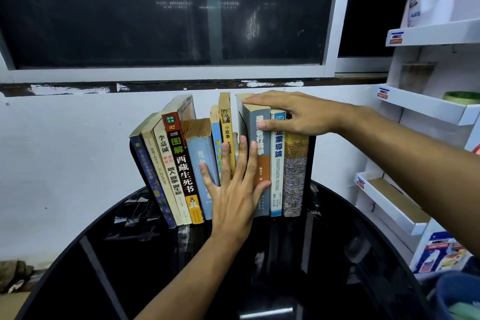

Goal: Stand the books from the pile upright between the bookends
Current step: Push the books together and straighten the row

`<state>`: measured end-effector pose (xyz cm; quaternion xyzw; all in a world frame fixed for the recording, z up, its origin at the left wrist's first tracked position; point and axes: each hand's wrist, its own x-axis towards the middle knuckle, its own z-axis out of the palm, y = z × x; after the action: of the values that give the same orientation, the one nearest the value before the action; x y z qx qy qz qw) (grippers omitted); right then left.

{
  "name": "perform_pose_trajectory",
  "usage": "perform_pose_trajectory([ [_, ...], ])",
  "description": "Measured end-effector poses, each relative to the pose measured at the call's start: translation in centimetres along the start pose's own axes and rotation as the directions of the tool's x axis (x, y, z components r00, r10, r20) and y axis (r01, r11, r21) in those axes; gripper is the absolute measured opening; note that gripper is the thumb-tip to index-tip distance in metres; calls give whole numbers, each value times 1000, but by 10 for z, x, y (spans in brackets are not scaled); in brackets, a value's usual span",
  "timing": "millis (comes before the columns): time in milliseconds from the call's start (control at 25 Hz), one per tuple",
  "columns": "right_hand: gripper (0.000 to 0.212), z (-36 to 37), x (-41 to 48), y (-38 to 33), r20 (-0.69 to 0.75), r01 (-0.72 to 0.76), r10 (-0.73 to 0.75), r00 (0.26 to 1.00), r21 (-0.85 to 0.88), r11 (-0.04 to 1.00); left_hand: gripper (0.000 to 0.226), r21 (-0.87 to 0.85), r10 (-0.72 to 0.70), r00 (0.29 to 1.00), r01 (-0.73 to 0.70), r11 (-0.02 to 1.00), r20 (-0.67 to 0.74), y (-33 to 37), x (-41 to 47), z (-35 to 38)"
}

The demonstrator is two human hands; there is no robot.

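Note:
A row of several books [181, 163] stands on a round black glass table [130, 267], against the white wall. The left books lean to the left against a black bookend [135, 161]; another black bookend [311, 161] closes the right end. My left hand [233, 197] presses flat, fingers straight, on the spines of the thin middle books and the grey-blue book [261, 169]. My right hand [291, 114] lies over the tops of the grey-blue book, a white-and-blue book [276, 171] and a mottled brown book [294, 176], thumb on the grey-blue spine. No loose pile is in view.
White display shelves [426, 106] with cartons and a green roll stand close on the right, beside my right forearm. A dark window [166, 8] is above the wall. A blue container [457, 293] sits at the bottom right.

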<state>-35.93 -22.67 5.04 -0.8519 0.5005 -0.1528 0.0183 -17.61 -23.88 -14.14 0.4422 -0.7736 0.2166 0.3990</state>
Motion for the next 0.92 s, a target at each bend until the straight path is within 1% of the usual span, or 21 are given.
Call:
perform_pose_trajectory([
  [240, 64, 3, 1, -4, -17, -24, 24, 1000, 9, 1000, 91, 13, -9, 1000, 9, 1000, -7, 1, 0, 1],
  [360, 64, 4, 1, -8, -24, -33, 33, 999, -2, 999, 90, -18, -6, 1000, 6, 1000, 7, 1, -1, -3],
  [440, 64, 3, 1, -9, -24, -35, 35, 999, -8, 999, 90, -37, 20, 1000, -19, 999, 19, -3, -3, -6],
  [600, 65, 4, 0, -10, -30, -45, 46, 999, 9, 999, 90, 5, 78, 997, -78, 997, 14, -11, -7, -7],
  [920, 64, 5, 1, -7, -50, -46, 47, 998, 20, 999, 85, 65, 84, 996, -85, 994, 18, -16, -8, -2],
])
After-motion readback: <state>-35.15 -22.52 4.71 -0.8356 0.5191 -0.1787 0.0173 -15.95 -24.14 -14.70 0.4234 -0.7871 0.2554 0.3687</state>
